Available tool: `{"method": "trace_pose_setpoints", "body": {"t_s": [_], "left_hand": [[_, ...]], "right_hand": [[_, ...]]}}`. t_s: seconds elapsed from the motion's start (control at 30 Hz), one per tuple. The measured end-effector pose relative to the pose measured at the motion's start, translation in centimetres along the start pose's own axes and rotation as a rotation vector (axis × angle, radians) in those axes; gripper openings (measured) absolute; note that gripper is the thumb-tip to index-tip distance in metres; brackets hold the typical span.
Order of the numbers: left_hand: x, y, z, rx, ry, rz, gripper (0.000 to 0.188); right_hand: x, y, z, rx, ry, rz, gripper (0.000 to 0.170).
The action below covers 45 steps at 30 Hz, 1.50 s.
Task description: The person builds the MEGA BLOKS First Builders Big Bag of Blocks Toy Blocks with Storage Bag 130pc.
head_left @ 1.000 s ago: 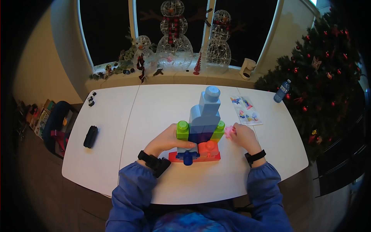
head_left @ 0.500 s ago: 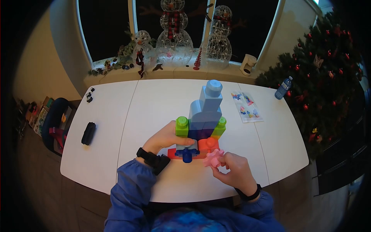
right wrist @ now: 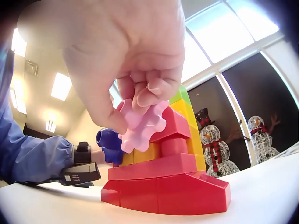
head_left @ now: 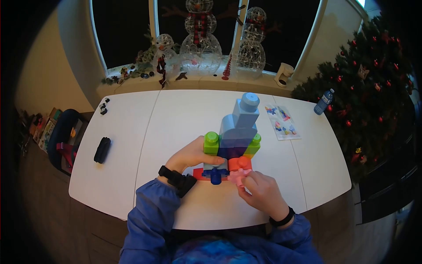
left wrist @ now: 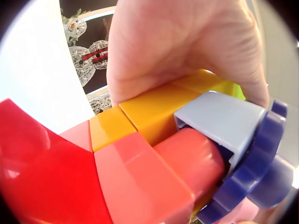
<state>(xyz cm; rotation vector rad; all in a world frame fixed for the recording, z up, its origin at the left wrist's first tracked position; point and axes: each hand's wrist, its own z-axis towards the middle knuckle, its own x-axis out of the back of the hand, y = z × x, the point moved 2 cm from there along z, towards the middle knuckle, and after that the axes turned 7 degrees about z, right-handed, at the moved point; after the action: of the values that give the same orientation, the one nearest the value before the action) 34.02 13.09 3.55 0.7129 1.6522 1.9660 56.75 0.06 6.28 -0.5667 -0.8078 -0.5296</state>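
A toy block build stands on the white table (head_left: 176, 119), with a light blue tower (head_left: 238, 127), green and yellow side columns and a curved red base (right wrist: 163, 193). My left hand (head_left: 192, 155) grips its left column, thumb lying by a pale grey-blue block (left wrist: 224, 114). On the front of that block sits a dark blue gear (head_left: 215, 175) with a knob. My right hand (head_left: 263, 192) pinches a pink gear (right wrist: 144, 130) by its knob between thumb and fingers. The pink gear is close in front of the coral block (head_left: 239, 163), beside the blue gear.
A picture sheet (head_left: 283, 122) lies at the right back, with a water bottle (head_left: 324, 101) beyond it. A black case (head_left: 102, 150) and small dark pieces (head_left: 103, 109) lie on the left. A decorated tree (head_left: 360, 97) stands close to the table's right side.
My right hand has brought the pink gear from the build's right side round to its front, turning it and moving it left toward the coral block. My left hand keeps its grip.
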Motion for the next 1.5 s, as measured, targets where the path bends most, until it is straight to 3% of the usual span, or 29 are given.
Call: {"method": "trace_pose_setpoints", "body": {"t_s": [0.43, 0.63, 0.73, 0.87, 1.0, 1.3, 1.5], "left_hand": [[0.5, -0.7, 0.4, -0.005, 0.007, 0.009, 0.053], [0.5, -0.2, 0.3, 0.026, 0.007, 0.041, 0.056], [0.8, 0.9, -0.5, 0.024, 0.073, 0.094, 0.058], [0.1, 3.3, -1.8, -0.132, 0.243, 0.009, 0.057], [-1.1, 4.6, -1.6, -0.178, 0.327, 0.042, 0.053], [-2.0, 6.2, -0.9, -0.138, 0.435, 0.27, 0.038], [-1.9, 6.5, -1.1, -0.147, 0.43, 0.347, 0.039]], "right_hand": [[-0.2, 0.6, 0.9, 0.027, 0.028, -0.035, 0.019], [-0.2, 1.1, 0.9, 0.029, 0.059, 0.005, 0.026], [2.2, 1.7, 1.2, -0.075, 0.008, 0.23, 0.03], [4.6, 4.1, 2.8, -0.252, 0.304, 0.282, 0.044], [4.5, 5.1, 6.3, -0.225, 0.208, 0.573, 0.055], [3.1, 5.3, 9.2, -0.207, 0.257, 0.649, 0.037], [3.1, 5.5, 9.3, -0.166, 0.236, 0.622, 0.034]]}}
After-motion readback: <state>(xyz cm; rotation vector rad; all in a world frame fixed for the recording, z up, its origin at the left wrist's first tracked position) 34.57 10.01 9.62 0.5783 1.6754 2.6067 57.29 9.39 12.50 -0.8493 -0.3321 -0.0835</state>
